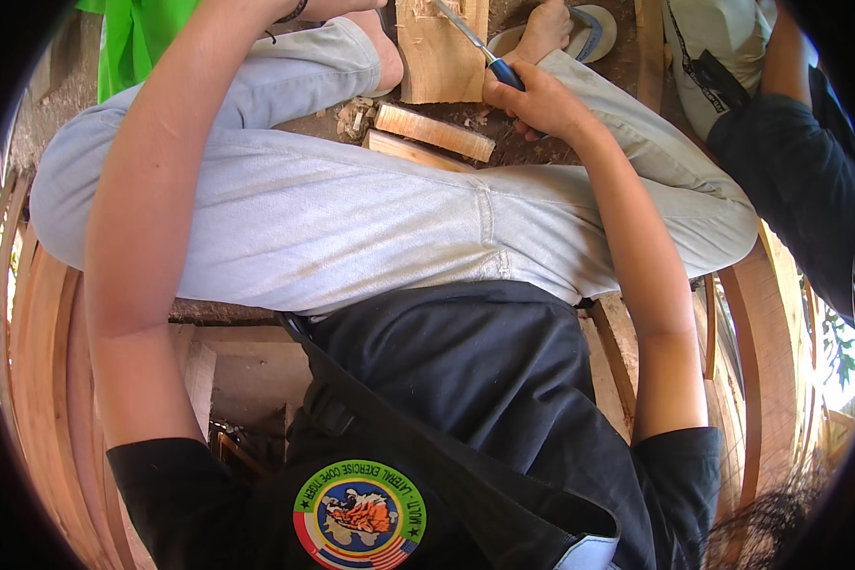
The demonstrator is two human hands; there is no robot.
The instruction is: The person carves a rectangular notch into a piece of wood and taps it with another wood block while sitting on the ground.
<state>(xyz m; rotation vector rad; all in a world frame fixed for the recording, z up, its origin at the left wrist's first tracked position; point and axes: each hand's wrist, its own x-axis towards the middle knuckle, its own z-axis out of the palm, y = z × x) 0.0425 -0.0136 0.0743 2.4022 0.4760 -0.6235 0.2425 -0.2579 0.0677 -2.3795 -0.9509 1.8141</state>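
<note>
My right hand (540,100) is closed around the blue handle of a chisel (472,40). Its metal blade points up and left, over a roughly cut patch on a thick wooden board (444,78) lying between my feet. My left hand (337,8) shows only in part at the top edge, left of the board, with a dark band at its wrist. The picture's edge cuts off its fingers, so its grip is hidden. Two short wooden blocks (435,131) lie just nearer to me than the board, with wood shavings (354,116) beside them.
My bent legs in pale jeans (332,204) surround the work. A sandal (596,33) lies by my right foot. Another person in dark clothing (788,161) sits close on the right. Green cloth (142,43) hangs at upper left. Curved-looking wooden slats (760,332) flank both sides.
</note>
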